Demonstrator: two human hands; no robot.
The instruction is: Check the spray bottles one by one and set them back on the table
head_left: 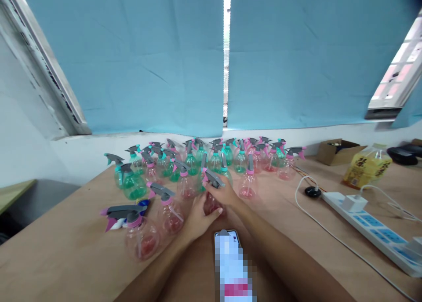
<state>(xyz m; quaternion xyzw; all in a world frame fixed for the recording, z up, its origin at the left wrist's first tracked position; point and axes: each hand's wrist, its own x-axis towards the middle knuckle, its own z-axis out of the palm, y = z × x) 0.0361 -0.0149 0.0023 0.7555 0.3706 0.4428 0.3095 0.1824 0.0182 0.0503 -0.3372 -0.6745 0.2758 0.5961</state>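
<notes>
Both my hands are on one pink spray bottle (214,204) with a grey and pink trigger head, at the middle of the table. My left hand (198,218) wraps round the clear pink body, low on its left side. Up at the spray head, my right hand (226,192) has its fingers closed around the neck and trigger. Left of my hands stand a pink spray bottle (171,216) and a nearer one (141,240). Another pink spray bottle (248,185) is just to the right. Between my forearms lies a phone (231,262), its screen blurred out.
Several green and pink spray bottles (191,161) crowd the back of the table by the wall. On the right are a white power strip (372,231) with cables, a black round device (312,191), a yellow-labelled bottle (365,168) and an open cardboard box (339,152).
</notes>
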